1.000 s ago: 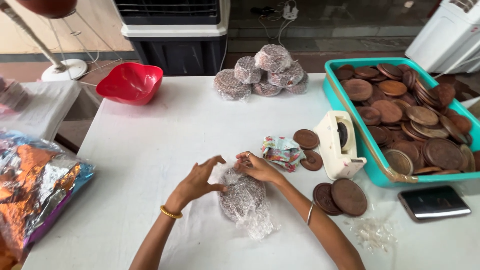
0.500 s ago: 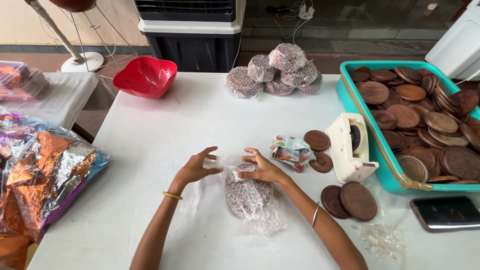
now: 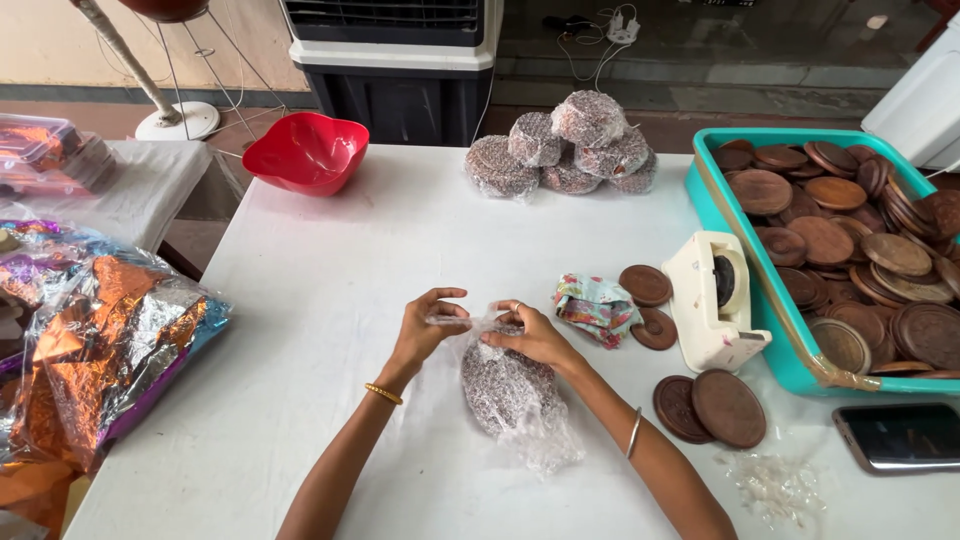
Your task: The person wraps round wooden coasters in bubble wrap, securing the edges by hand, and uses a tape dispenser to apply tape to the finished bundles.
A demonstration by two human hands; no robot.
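Both hands have drawn closer together over the bundle since the earlier frame, where the left hand lay flatter and more spread. Now the left hand (image 3: 425,325) pinches a flap of clear wrap between thumb and fingertips, a narrow grip that seems meant to keep the film taut. The right hand (image 3: 528,335) presses down on the top of the bubble-wrapped bundle (image 3: 505,388), fingers curled over it, apparently pinning the fold so it does not spring back. That bundle lies on the bench (image 3: 330,290) near the middle of its near edge, just in front of the person.

Finished bundles (image 3: 565,150) sit piled at the far edge, out of the working area. Loose brown discs (image 3: 712,408) lie toward the right edge, beside a white tape dispenser (image 3: 712,300) and the teal tray (image 3: 745,330) full of more discs, all within the right hand's reach. A red bowl (image 3: 306,152) rests at the far left corner, and a phone (image 3: 902,437) at the near right.
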